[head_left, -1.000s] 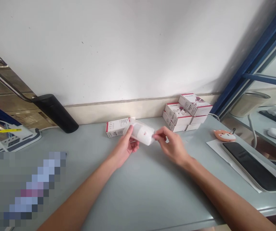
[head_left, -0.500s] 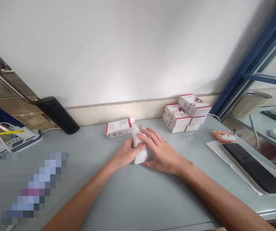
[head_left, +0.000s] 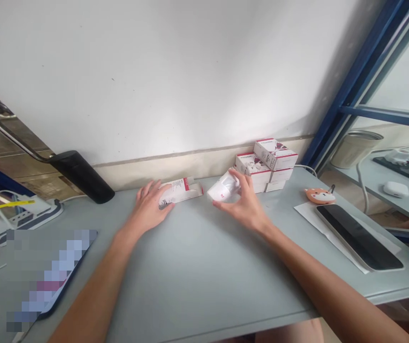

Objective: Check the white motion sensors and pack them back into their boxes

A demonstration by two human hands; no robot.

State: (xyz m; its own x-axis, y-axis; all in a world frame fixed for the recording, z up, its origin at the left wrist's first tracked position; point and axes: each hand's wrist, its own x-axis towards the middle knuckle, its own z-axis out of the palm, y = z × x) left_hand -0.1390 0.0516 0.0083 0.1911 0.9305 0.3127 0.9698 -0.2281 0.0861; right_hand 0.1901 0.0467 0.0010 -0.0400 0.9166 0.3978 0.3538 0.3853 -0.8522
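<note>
My left hand (head_left: 150, 206) is wrapped round the left end of a small white-and-red cardboard box (head_left: 183, 191), thumb in front and fingers behind. The box lies on the table near the wall, its right end open with the flap out. In my right hand (head_left: 245, 202) is a white, smooth, shiny piece (head_left: 224, 188) with a small red mark, held tilted between thumb and fingers just right of the box's open end. Its exact kind is unclear.
Several similar closed boxes (head_left: 275, 155) are stacked by the wall, behind my right hand. A phone (head_left: 357, 236) lies on white paper at the right, beside an orange animal-face pouch (head_left: 319, 196). At the left are a black cylinder (head_left: 83, 176), a power strip (head_left: 29, 216) and a partly blurred-out device (head_left: 54, 281).
My left hand has let go of the white piece and moved left onto the open box. My right hand alone now holds the piece, turned and tilted towards the box.
</note>
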